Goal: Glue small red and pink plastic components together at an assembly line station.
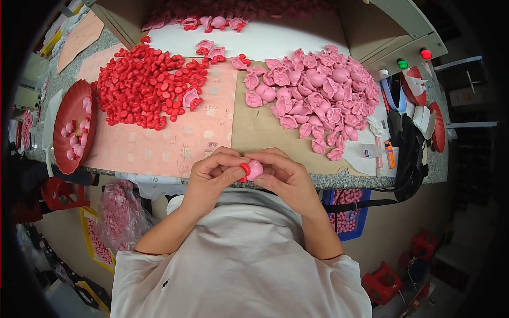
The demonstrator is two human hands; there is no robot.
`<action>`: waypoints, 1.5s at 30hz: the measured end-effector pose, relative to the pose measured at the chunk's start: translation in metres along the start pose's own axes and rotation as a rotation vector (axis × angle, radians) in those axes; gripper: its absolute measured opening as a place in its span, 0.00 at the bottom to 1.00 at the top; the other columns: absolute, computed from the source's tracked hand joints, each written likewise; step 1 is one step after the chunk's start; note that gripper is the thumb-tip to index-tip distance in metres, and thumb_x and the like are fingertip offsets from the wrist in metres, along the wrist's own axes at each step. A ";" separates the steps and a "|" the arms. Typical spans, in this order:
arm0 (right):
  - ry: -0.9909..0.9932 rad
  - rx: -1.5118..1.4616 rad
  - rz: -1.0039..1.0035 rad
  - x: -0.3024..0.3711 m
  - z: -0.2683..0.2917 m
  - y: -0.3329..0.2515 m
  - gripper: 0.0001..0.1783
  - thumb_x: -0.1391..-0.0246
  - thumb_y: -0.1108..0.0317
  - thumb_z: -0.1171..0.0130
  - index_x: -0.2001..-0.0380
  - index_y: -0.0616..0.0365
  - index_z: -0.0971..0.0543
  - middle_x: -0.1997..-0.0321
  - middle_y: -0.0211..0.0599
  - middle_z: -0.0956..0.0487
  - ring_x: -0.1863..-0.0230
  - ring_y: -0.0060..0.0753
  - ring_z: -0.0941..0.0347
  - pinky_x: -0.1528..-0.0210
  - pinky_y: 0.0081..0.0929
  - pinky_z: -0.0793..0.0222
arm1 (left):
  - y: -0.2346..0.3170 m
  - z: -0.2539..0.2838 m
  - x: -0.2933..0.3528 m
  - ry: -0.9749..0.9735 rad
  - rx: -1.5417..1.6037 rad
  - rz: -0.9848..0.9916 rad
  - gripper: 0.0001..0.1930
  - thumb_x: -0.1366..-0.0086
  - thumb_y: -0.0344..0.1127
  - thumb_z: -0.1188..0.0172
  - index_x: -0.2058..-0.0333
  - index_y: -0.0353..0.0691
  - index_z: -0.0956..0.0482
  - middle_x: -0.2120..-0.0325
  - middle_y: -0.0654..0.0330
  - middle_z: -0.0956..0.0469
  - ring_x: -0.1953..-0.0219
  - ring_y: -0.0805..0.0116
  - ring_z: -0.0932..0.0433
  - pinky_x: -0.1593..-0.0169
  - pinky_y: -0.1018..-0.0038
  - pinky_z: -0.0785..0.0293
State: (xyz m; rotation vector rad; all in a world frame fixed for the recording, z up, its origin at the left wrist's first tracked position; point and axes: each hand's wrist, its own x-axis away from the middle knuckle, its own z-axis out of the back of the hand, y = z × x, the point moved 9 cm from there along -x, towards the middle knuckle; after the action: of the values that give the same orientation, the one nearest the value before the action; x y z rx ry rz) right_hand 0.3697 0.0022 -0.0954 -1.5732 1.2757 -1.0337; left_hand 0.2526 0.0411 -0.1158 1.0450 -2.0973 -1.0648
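Note:
Just in front of my body, at the table's near edge, both hands meet around small plastic parts. My left hand [216, 172] pinches a red plastic piece [245, 170] with a rounded bow-like shape. The fingers of my right hand [285, 172] are closed on a pink plastic shell piece [255, 169]. The two pieces touch each other, and my fingertips cover part of both. Beyond my left hand lies a big pile of red plastic pieces [151, 85]. A pile of pink shell pieces [318, 90] is heaped beyond my right hand.
A red fluted dish [66, 143] with pink pieces stands at the left. Pink-and-red joined pieces [214, 22] lie at the back by a metal housing with a green button [402, 63]. An orange lighter [390, 155] and a black bag [405, 153] lie right.

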 end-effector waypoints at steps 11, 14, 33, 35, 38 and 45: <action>0.084 0.131 0.102 0.004 -0.004 -0.005 0.17 0.46 0.74 0.43 0.52 0.64 0.29 0.54 0.37 0.30 0.53 0.27 0.31 0.51 0.24 0.33 | 0.000 0.000 -0.001 -0.009 -0.115 0.030 0.08 0.41 0.26 0.41 0.62 0.33 0.22 0.64 0.61 0.26 0.61 0.75 0.26 0.56 0.80 0.30; 0.100 0.211 0.092 0.006 -0.004 -0.005 0.17 0.45 0.73 0.44 0.52 0.64 0.30 0.54 0.36 0.30 0.52 0.27 0.31 0.50 0.24 0.34 | -0.006 0.005 0.000 0.018 -0.095 0.080 0.11 0.41 0.25 0.41 0.58 0.33 0.25 0.63 0.60 0.26 0.59 0.74 0.26 0.55 0.79 0.29; 0.142 -0.119 0.083 0.011 0.007 0.017 0.21 0.39 0.65 0.50 0.47 0.65 0.36 0.51 0.34 0.31 0.51 0.22 0.34 0.49 0.21 0.38 | 0.018 -0.032 0.003 -0.055 -0.520 -0.259 0.31 0.47 0.20 0.38 0.45 0.34 0.40 0.58 0.57 0.32 0.53 0.70 0.31 0.45 0.69 0.35; 0.156 -0.119 0.096 0.011 0.007 0.020 0.21 0.39 0.65 0.50 0.47 0.65 0.37 0.51 0.34 0.31 0.51 0.22 0.35 0.49 0.21 0.37 | 0.017 -0.031 0.002 -0.062 -0.534 -0.266 0.32 0.47 0.19 0.39 0.44 0.34 0.41 0.58 0.57 0.32 0.53 0.70 0.32 0.45 0.70 0.35; 0.192 -0.186 0.097 0.011 0.011 0.029 0.21 0.39 0.64 0.50 0.47 0.64 0.36 0.52 0.34 0.30 0.52 0.22 0.34 0.49 0.21 0.38 | 0.014 -0.035 0.002 -0.068 -0.542 -0.282 0.34 0.47 0.19 0.39 0.42 0.34 0.43 0.56 0.56 0.33 0.52 0.69 0.32 0.44 0.68 0.36; 0.234 -0.606 -0.009 0.004 0.016 0.033 0.20 0.39 0.57 0.53 0.50 0.60 0.32 0.54 0.37 0.27 0.59 0.26 0.31 0.53 0.26 0.34 | 0.012 -0.047 0.000 -0.122 -0.620 -0.312 0.37 0.47 0.20 0.42 0.40 0.35 0.49 0.53 0.53 0.35 0.48 0.65 0.35 0.42 0.63 0.39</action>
State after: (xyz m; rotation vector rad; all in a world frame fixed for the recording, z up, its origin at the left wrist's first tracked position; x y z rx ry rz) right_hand 0.3758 -0.0039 -0.1316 -1.9385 1.8682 -0.8993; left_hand 0.2831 0.0267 -0.0807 1.0126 -1.5351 -1.8187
